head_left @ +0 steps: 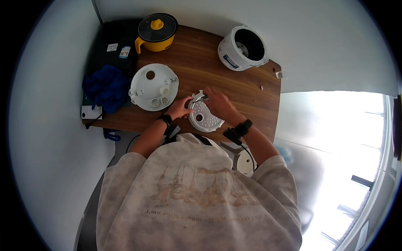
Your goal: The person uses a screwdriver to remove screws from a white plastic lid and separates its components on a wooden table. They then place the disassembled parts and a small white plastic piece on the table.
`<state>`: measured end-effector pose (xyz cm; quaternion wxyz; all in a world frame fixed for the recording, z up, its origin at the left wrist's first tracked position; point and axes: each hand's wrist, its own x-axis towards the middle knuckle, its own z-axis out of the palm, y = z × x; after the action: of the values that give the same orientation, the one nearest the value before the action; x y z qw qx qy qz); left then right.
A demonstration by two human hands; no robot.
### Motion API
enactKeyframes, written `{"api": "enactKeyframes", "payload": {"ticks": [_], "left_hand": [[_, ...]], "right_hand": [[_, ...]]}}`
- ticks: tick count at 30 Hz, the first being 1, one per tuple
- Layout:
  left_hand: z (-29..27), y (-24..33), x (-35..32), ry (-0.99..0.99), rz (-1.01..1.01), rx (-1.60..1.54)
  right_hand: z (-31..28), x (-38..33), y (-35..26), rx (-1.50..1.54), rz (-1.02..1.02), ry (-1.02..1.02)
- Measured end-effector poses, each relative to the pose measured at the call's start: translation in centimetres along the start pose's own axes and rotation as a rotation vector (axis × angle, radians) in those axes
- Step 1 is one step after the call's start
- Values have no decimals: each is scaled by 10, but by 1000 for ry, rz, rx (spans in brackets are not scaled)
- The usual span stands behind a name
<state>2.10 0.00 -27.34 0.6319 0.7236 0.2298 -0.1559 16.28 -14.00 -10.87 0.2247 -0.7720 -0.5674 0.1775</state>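
Note:
A round grey-white rice cooker lid plate (204, 119), with rows of small bumps and one round hole, lies at the table's front edge. Its left rim is gripped by my left hand (179, 109), fingers closed round it. My right hand (220, 104) reaches over the plate's upper right side, its fingers bent together near the notched tab (201, 93). What those fingers pinch is hidden; a thin dark strip shows beside them. Left of my hands rests a white round lid shell (144, 81) with a hole, holding several small white round pieces (165, 90).
A white rice cooker body (228, 56) without a lid stands at the back right. A yellow pot (161, 45) with a dark lid is at the back left, beside a black bag (109, 54) and a blue cloth (108, 85). Small bits (261, 88) lie on the right.

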Motion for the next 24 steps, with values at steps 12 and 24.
{"api": "enactKeyframes", "payload": {"ticks": [12,24], "left_hand": [[0,0,-1,4,-10,-2],[-2,2,-3,-3,-4,3]], "right_hand": [[1,12,-19,-116,65,-41],[-13,15,-37,-269,295,-130]]}}
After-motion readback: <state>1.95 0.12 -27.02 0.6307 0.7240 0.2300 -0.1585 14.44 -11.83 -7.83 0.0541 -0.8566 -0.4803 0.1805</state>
